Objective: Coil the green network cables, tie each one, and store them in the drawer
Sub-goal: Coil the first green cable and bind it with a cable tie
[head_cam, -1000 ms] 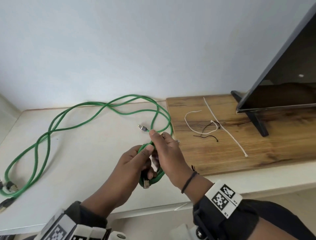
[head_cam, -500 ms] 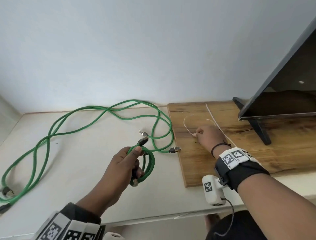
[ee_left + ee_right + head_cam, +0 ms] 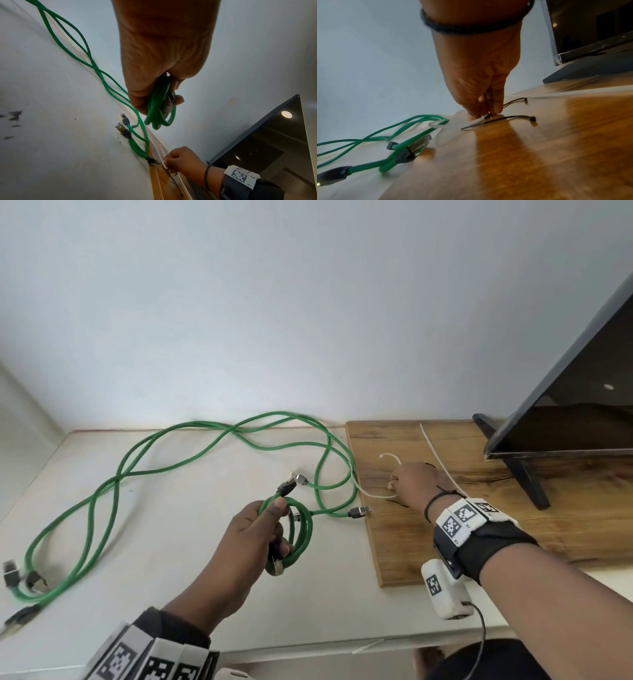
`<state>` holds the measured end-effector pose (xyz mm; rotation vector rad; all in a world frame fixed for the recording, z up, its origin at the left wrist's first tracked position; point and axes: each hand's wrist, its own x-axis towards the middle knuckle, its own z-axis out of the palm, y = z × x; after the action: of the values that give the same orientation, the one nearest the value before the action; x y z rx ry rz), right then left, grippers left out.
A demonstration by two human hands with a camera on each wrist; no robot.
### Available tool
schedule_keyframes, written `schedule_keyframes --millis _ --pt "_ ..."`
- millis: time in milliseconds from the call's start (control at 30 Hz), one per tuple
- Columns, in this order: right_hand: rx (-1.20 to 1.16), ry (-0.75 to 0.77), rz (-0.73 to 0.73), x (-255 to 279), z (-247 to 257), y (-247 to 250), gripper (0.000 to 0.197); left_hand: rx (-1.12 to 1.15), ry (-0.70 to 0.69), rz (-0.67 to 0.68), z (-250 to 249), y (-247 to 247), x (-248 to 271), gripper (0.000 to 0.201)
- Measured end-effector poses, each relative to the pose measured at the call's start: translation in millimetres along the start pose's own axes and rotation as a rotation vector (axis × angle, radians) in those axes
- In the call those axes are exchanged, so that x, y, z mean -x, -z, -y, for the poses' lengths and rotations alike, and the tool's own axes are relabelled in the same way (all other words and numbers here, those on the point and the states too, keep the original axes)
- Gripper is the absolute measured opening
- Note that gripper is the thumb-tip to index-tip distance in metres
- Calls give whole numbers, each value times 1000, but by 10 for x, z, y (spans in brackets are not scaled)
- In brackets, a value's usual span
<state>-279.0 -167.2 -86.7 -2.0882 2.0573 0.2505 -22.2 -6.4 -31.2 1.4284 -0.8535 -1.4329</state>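
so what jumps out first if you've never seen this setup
The long green cables sprawl in loops across the white table. In front of them the left hand grips a small coiled cable above the table. To the right, the right hand pinches a white zip tie on the wooden board, beside a dark screen.

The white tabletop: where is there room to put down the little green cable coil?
Bare white tabletop lies near the front edge, between the long loose green cables and the wooden board. More lies inside their big loop. It is crowded by the board's left edge, where cable plugs lie and the right hand pinches a curled white zip tie.
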Motion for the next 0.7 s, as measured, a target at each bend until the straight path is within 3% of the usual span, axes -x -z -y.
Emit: schedule_keyframes --millis 133,300,500,600,700 --pt "18 60 -58 89 50 38 28 -4 -9 -7 -5 35 -11 30" --pt "-115 235 -240 366 239 148 36 -2 -17 -10 -7 39 -30 30" --pt "-52 168 -129 353 458 18 24 -22 -30 -5 -9 44 -25 39" --pt "-141 109 -215 372 436 142 29 -25 -27 -11 -18 43 -21 31" --pt "-334 128 -399 451 409 495 25 -36 -25 -24 -28 31 -16 32"
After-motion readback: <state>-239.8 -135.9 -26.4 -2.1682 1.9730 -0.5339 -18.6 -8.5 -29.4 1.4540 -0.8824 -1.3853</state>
